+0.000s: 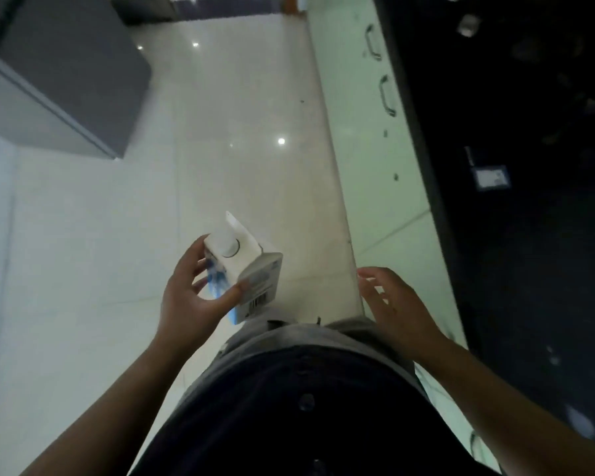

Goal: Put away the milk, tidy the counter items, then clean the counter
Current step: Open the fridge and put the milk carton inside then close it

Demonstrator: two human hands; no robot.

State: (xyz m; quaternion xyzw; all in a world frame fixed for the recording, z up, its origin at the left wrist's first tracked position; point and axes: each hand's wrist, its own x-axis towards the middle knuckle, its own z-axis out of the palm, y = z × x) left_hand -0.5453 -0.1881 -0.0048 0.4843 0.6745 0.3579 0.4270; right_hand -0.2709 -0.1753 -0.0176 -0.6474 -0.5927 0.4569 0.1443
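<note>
A white milk carton point(244, 266) with a round white cap, blue print and a barcode is held upright over the floor, in front of my body. My left hand point(189, 297) grips it from the left, fingers wrapped round its side and lower edge. My right hand point(392, 304) hovers to the right of the carton, fingers spread, holding nothing, close to the cabinet fronts. The dark counter point(529, 218) runs along the right side; its items are dim and hard to make out.
A grey fridge-like cabinet point(66, 80) stands at the upper left. Pale cabinet doors with metal handles point(387, 94) line the right under the counter. Glossy white floor tiles point(237, 132) lie between them. A small bluish card point(492, 176) rests on the counter.
</note>
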